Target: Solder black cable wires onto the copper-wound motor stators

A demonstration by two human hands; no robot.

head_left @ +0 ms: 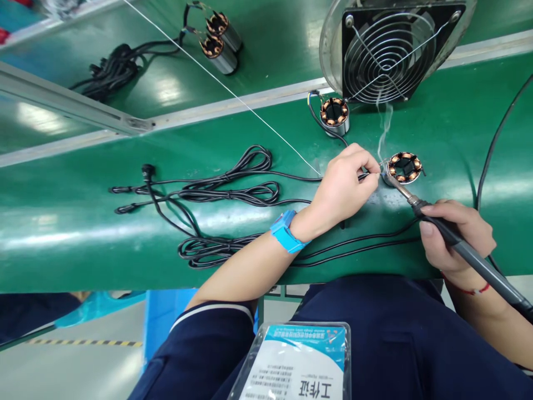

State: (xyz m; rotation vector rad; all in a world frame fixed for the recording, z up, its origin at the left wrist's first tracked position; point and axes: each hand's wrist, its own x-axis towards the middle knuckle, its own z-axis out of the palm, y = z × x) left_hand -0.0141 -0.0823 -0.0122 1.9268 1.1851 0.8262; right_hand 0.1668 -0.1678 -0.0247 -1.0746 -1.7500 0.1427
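In the head view, the right hand [458, 236] has its grip closed around the dark, smooth handle of a soldering iron [447, 230], whose slim metal tip stands at the left rim of a ring-shaped motor core [403, 168] on the worktop [258, 125]. That core is wound with glossy copper coils around a black centre. The left hand [345, 180] has its fingertips pinched together on a thin lead [381, 174] beside the same rim; it seems to belong to a black cable, though the fingers hide the join. A wisp of smoke [386, 130] curls up towards a black, square fan [385, 55] with a wire guard of concentric rings. A fine pale strand [225, 86] slants down to the left hand.

The worktop is smooth, shiny green, crossed by a pale metal rail [266, 103]. Beyond its near edge are a pale floor [95, 366] with a striped tape line [83, 343] and a blue bin [164, 319].

Four motor cores show: the one at the iron, one near the fan, and two side by side behind the rail. Three looped bundles of rubbery black cable [229, 193] lie left of the hands, and one tangle [116, 69] lies behind the rail.
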